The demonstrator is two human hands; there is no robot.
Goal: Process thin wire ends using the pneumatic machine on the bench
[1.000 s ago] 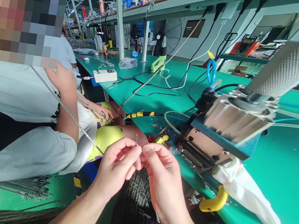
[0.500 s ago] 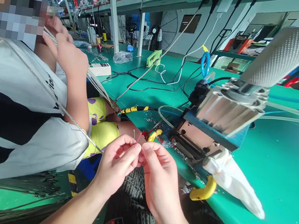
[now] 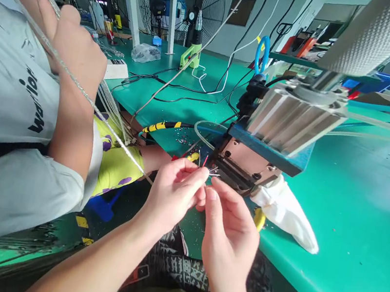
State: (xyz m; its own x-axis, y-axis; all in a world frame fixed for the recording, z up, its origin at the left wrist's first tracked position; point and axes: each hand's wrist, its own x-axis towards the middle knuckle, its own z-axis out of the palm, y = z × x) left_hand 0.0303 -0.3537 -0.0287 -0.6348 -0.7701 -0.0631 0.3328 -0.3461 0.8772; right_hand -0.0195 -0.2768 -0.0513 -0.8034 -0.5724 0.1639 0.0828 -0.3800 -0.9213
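At the press (image 3: 250,169) mouth, bench (image 3: 356,201) edge: thin wire (image 3: 209,170) pinched in left hand (image 3: 173,192), right hand (image 3: 231,231) fingertips closed beside it, steadying. Step judged: presenting wire end to die; next calls for straight, fine-aligned feed.

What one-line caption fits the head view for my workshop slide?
Left hand and right hand pinch thin wire ends at the metal press machine on the green workbench.
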